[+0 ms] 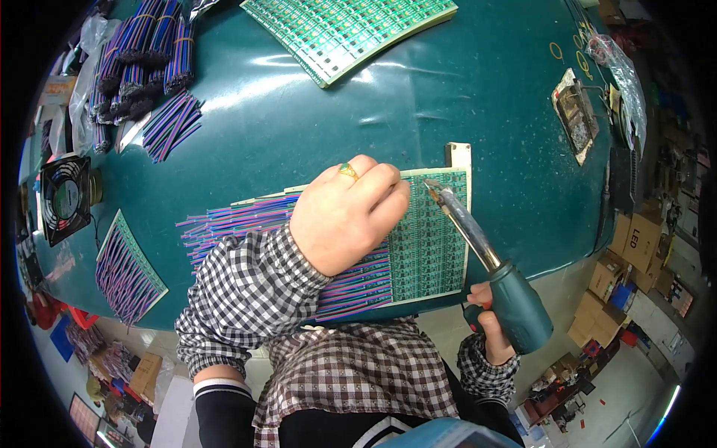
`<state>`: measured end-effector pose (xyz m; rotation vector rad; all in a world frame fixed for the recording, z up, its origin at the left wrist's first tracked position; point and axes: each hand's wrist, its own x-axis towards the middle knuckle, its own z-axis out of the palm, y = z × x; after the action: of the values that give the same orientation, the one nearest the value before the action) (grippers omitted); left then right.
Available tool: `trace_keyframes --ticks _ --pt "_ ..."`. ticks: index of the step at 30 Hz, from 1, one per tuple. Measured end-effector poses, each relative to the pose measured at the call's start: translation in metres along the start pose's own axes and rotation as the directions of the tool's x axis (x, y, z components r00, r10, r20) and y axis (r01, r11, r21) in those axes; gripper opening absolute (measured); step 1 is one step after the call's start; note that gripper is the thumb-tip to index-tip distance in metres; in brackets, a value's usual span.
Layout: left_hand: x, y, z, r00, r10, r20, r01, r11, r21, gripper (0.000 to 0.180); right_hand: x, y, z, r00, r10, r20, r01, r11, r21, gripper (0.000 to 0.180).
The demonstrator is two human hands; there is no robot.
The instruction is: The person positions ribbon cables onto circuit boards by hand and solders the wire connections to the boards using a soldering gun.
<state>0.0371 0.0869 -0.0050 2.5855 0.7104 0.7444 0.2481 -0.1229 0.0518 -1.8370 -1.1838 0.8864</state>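
A green circuit board panel (429, 257) lies in front of me on the table, its left part covered by rows of blue, red and black wires (355, 291). My left hand (347, 216), wearing a ring, rests over the panel's upper middle with its fingers curled and closed. Whatever the fingertips pinch is hidden beneath the hand. Wrapped round the handle of a green soldering gun (519, 302), my right hand (493, 332) is at the panel's lower right. The gun's metal tip points up and left, above the panel's upper right part.
Bundled wires (146, 52) and a loose wire pile (172, 127) lie at the far left. A stack of panels (351, 33) sits at the back. A small fan (66, 196) and a wired panel (131, 269) are at left; a dirty metal tray (575, 119) is at right.
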Motion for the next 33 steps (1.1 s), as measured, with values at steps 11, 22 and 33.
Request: trace_keyframes --ticks 11,22,33 --pt "-0.002 0.005 -0.004 1.0 0.014 0.019 -0.015 0.999 0.034 0.028 0.0 -0.009 0.006 0.986 0.156 -0.062 -0.141 0.971 0.195 0.067" --pt "-0.003 0.009 -0.007 0.996 -0.027 0.082 0.024 0.999 0.033 0.037 -0.002 -0.001 0.002 0.996 0.09 -0.021 -0.087 0.992 0.092 0.066" --pt "-0.001 0.01 -0.007 0.998 -0.013 0.069 0.009 0.998 0.059 0.036 -0.005 0.003 0.003 0.996 0.089 -0.011 -0.088 0.99 0.107 0.067"
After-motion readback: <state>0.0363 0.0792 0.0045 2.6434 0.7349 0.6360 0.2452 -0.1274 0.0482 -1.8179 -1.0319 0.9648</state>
